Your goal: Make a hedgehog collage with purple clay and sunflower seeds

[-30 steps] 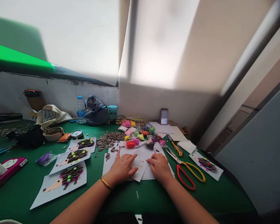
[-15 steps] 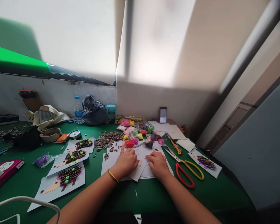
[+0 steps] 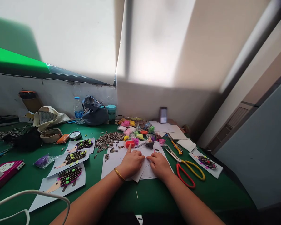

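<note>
Blue-grey bag (image 3: 95,114) between water bottle (image 3: 78,113) and teal-lidded cup (image 3: 111,115); phone (image 3: 163,115) upright.

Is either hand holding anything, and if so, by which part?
Can't tell: the left hand and right hand nearly meet over the white paper; anything pinched there is too small to see.

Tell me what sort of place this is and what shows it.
It looks like a craft workspace, perhaps in a workroom or classroom. Three hedgehog-like pictures lie on the green table, with a heap of striped seeds and large scissors nearby.
</note>
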Demonstrator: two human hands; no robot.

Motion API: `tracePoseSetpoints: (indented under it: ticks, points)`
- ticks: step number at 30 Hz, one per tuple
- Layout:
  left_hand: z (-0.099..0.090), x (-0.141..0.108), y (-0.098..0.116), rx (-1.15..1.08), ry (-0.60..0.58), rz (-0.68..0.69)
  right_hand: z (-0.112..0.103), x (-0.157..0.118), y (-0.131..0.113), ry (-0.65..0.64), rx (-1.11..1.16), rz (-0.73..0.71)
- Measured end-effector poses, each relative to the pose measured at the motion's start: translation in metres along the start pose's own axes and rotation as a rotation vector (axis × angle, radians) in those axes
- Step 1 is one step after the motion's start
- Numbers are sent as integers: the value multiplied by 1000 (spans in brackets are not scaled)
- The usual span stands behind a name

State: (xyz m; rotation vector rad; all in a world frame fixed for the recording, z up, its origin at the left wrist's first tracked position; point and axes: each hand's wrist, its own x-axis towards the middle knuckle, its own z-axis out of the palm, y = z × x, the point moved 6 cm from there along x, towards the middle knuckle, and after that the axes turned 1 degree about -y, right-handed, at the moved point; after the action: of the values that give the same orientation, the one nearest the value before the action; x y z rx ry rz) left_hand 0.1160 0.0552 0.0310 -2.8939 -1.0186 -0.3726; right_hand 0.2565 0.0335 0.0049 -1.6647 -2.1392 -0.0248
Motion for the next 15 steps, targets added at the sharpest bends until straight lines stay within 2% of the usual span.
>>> tracePoseSetpoints:
  ticks: [8, 15]
  points:
    - [2, 1, 0, 21, 17, -3, -3, 6, -3, -80, -93, -118]
    - [4, 1, 0, 27, 7, -7, -2, 6, -6, -75, -111, -149]
